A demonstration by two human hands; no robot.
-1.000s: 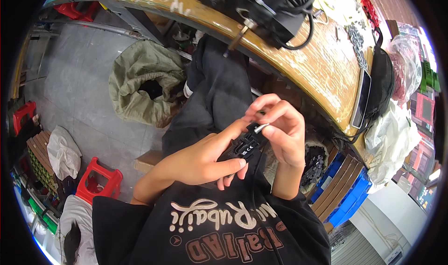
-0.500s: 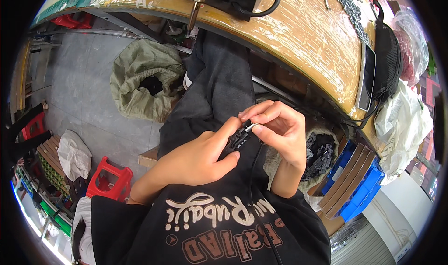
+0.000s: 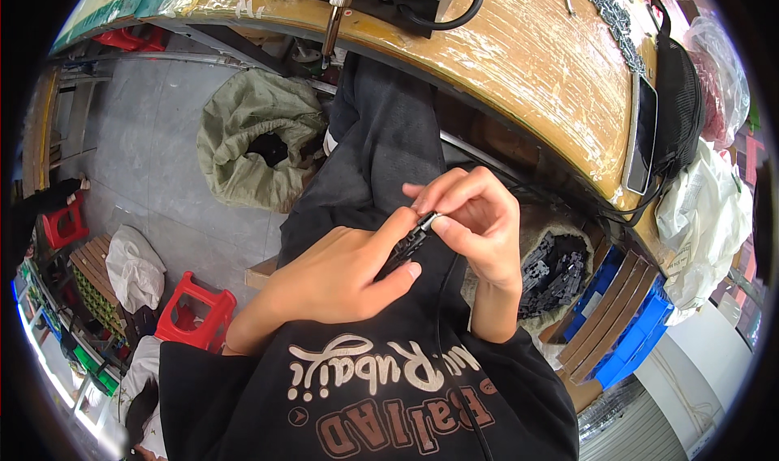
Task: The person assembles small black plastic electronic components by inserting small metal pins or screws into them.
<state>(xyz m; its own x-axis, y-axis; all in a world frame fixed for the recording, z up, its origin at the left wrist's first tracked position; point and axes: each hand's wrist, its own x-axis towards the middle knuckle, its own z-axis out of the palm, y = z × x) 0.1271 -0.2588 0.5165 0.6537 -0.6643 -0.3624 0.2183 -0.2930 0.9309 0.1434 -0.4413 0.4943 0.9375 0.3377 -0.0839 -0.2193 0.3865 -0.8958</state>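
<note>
My left hand [image 3: 345, 276] is closed around a short black part [image 3: 408, 248], which looks like dark plastic with a notched outline, held above my lap. Its thumb and index finger press along the part's sides. At the part's upper end, my right hand [image 3: 485, 232] pinches a tiny silvery metal piece [image 3: 432, 219] between thumb and index finger, touching the black part. The metal piece's exact kind is too small to make out. My left palm and fingers hide the lower end of the black part.
An open sack of dark parts [image 3: 560, 258] stands right of my hands, beside a blue crate [image 3: 637, 331]. Ahead, a wooden bench [image 3: 519, 63] carries a screwdriver-like tool [image 3: 333, 27], small metal parts [image 3: 614, 27] and a phone [image 3: 641, 136]. Left are a green sack [image 3: 247, 120] and red stool [image 3: 195, 311].
My right hand has shifted slightly left, and one of its fingers now lifts away from the black part. My left hand keeps its grip. The view has turned a little.
</note>
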